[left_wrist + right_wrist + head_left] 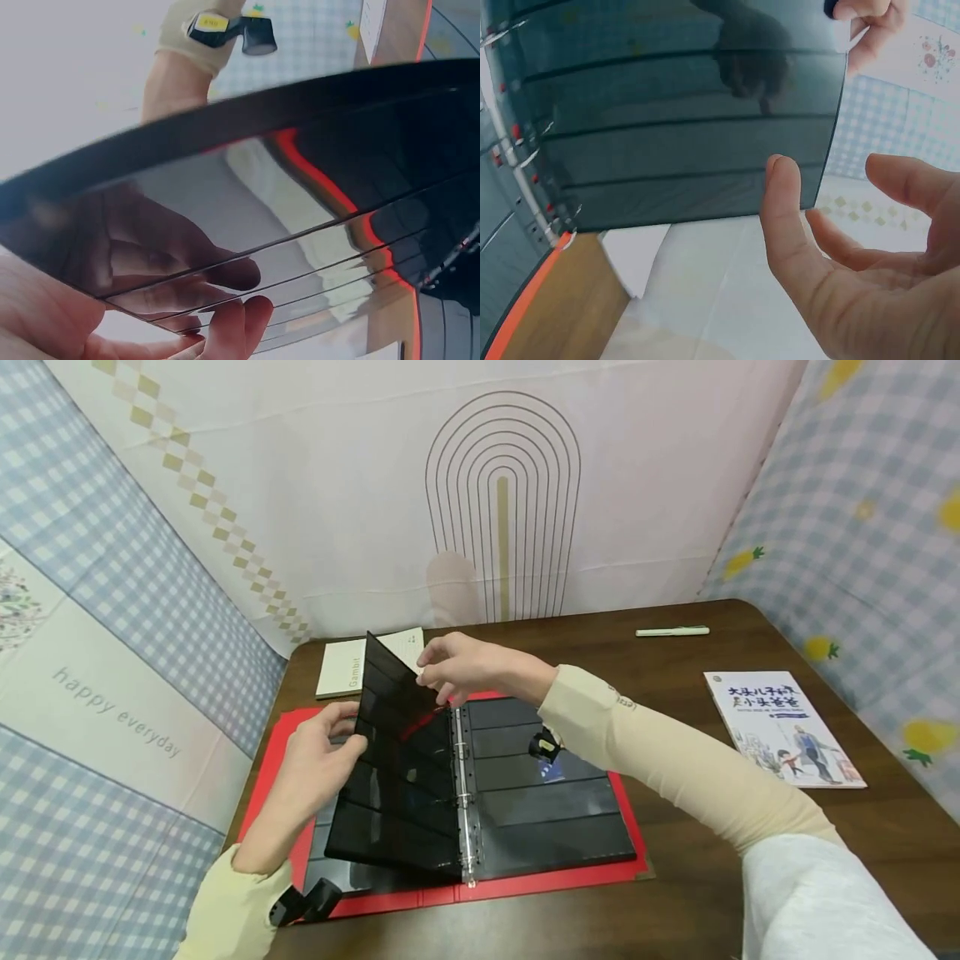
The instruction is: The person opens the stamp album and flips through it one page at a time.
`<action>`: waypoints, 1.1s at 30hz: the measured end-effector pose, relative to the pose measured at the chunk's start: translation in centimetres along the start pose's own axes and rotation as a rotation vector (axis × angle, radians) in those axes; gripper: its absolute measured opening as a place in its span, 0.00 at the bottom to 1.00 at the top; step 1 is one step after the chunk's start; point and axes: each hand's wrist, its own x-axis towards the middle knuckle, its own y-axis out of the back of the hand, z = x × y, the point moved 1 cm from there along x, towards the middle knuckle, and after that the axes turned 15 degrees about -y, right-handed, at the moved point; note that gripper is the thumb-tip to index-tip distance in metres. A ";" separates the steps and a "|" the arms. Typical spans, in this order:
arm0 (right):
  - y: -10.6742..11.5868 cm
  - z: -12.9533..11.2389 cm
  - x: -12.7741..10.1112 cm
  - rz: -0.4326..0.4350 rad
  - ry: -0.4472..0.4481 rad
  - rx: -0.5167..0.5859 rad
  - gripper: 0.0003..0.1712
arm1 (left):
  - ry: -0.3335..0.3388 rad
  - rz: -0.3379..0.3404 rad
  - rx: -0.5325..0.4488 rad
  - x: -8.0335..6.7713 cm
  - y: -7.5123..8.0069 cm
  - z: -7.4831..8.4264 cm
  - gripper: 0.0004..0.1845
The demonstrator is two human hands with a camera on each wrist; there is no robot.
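The left hand [315, 760] pinches the outer edge of a dark plastic page [397, 768], thumb in front and fingers behind, propping it up at a slant. The right hand [465, 664] reaches across, fingers relaxed and lightly curled, thumb touching the page's top corner, seemingly steadying it. The page stands lifted on the rings [465, 793] of a red binder [540, 877] lying open on the brown table [675, 902]; a notebook [341, 664], pen [671, 631] and booklet [783, 727] lie around it.
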 end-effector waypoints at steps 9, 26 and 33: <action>2.2 2.3 -0.5 0.021 -0.011 -0.024 0.20 | 0.041 -0.026 0.016 -1.3 1.1 -2.6 0.26; 4.8 5.6 -1.5 0.100 -0.024 -0.071 0.25 | 0.138 -0.002 -0.066 -3.1 1.8 -7.4 0.27; 6.0 8.1 -1.6 0.253 0.024 -0.175 0.24 | 0.153 0.010 -0.069 -3.7 1.6 -9.0 0.26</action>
